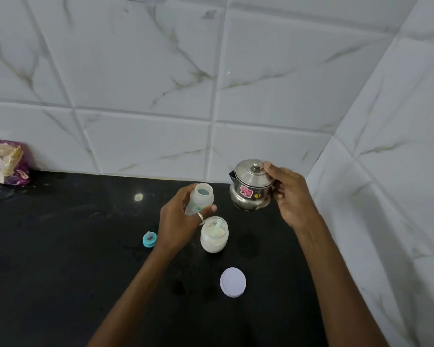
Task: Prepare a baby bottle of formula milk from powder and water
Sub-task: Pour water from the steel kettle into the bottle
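Note:
My left hand (179, 225) grips a clear baby bottle (200, 197) with no cap, held above the black counter with its mouth tilted toward the right. My right hand (290, 196) holds a small steel jug (251, 187) with a lid and a pink sticker, lifted just right of the bottle, thumb resting on the lid. Below the bottle stands an open glass jar of white powder (214, 235) with a pale scoop inside. The teal bottle collar with its nipple (149, 239) lies left of my left wrist.
The jar's white lid (233, 282) lies flat on the black counter (60, 259) nearer to me. A purple and white food packet (6, 161) leans against the tiled wall at the far left. Marble-pattern tiled walls (386, 196) meet in a corner on the right.

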The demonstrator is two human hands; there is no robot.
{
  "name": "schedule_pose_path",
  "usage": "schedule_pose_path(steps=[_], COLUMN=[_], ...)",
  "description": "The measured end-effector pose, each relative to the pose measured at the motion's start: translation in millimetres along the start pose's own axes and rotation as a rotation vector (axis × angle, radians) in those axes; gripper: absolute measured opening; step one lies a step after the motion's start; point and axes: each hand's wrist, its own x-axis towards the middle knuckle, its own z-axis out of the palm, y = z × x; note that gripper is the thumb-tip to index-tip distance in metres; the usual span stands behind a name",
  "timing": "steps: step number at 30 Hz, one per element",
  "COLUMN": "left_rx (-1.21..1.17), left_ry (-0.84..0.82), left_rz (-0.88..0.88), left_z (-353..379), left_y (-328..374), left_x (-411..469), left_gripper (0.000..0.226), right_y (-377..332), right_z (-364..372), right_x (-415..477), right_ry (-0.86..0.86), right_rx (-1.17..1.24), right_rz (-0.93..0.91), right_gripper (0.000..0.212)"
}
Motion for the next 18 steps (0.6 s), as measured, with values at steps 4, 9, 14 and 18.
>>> schedule_pose_path(steps=[4,9,14,18], left_rx=[0.022,-0.007,-0.027,-0.01], left_ry=[-0.007,0.014,0.023,0.02], left_rz=[0.051,0.082,0.083,0.093], left_z=[-5,-12,-17,-21], left_y=[9,19,19,16], left_x=[7,11,14,16], left_gripper=[0.059,0.056,0.059,0.063], right_y=[-32,-51,-55,-53], right_z=[19,38,50,55], right_x=[-3,-4,-1,2], right_ry=[-0.052,-0.08,-0.079,-0.095], right_rx=[-0.017,-0.103,-0.249,-0.326], right_rz=[-0.012,-0.038,-0.052,-0.054], right_gripper=[0.042,0.047,0.055,0.045])
